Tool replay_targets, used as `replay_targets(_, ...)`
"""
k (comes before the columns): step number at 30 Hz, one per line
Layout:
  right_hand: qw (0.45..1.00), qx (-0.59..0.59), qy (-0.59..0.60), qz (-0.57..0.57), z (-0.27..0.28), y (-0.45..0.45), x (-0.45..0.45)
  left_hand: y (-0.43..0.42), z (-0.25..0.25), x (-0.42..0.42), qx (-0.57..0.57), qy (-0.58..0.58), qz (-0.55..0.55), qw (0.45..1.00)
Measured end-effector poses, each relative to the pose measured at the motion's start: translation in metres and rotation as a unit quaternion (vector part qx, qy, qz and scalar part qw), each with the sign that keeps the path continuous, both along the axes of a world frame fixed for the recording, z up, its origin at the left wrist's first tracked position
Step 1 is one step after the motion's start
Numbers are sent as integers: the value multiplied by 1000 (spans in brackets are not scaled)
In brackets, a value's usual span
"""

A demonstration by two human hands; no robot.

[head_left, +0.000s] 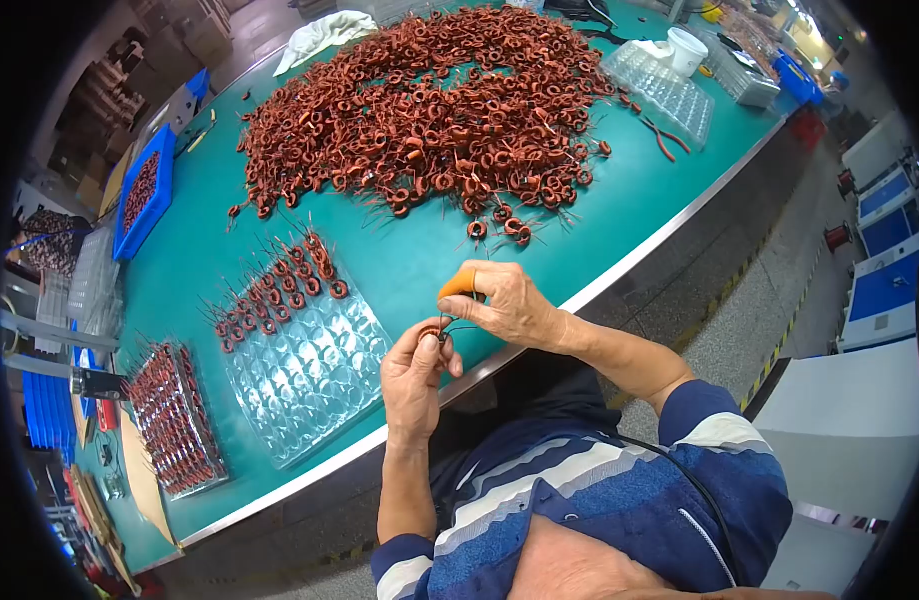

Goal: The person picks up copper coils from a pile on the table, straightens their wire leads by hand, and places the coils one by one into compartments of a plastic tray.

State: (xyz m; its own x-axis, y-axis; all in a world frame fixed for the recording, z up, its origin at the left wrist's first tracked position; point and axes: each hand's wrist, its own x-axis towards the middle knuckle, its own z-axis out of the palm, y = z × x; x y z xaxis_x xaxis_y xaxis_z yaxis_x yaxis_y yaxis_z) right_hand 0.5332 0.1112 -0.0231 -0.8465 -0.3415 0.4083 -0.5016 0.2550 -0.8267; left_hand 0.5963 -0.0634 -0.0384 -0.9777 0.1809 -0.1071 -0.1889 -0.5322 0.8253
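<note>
Green table [405, 240]: a big heap of rings [430, 110] lies past your hands, with a part-filled clear tray [310, 370] to the left.
Room: a grey speckled floor [715, 330] and white-and-blue machines [885, 240] on your right.
Small ring [437, 332]: round, brownish, with thin dark wires [464, 328], near the table's edge.
Left hand [416, 375]: thumb and fingers pinch the ring.
Right hand [517, 305]: thumb and orange-capped finger almost together; I can't tell if they grip a wire.

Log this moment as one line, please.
Left hand: pinching ring coil; right hand: orange finger cover, close to coil; clear tray: partly filled with coils; coil pile: loose on green table
</note>
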Motion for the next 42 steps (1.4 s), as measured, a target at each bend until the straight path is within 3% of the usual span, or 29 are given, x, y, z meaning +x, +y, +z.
replay_targets(4,931,128,340,-41,8,-2,5,1,-7,-13,24,-12,47,999)
replay_targets(7,924,122,359,-39,24,-6,9,7,3,-20,32,20,64,997)
replay_targets(11,960,39,275,-27,20,-1,-7,5,10,-23,124,-18,-9,992)
replay_targets(13,961,63,266,-44,23,5,-9,3,9,-24,86,-13,-18,996)
replay_targets(15,944,109,307,-49,23,7,-11,1,10,-28,12,9,-33,999)
replay_targets(17,911,130,389,-49,27,-2,1,5,5,-35,10,-3,-18,1000)
replay_targets(20,904,148,398,-57,35,-11,10,8,4,-36,26,5,16,1000)
replay_targets(22,971,74,221,-57,35,-7,4,11,10,-35,27,27,48,998)
replay_targets(24,999,-15,-7,-31,32,-1,-9,13,15,-28,23,58,89,994)
replay_targets(28,925,-271,-261,54,-3,-15,-19,15,11,-23,25,69,167,983)
replay_targets(33,966,-159,-203,31,-3,-25,-12,3,6,-21,-24,47,181,982)
replay_targets(37,960,-151,-230,48,-9,-22,-6,-3,8,-17,0,64,174,983)
replay_targets(42,973,-101,-205,44,-20,-30,-2,-4,5,-15,-79,120,113,983)
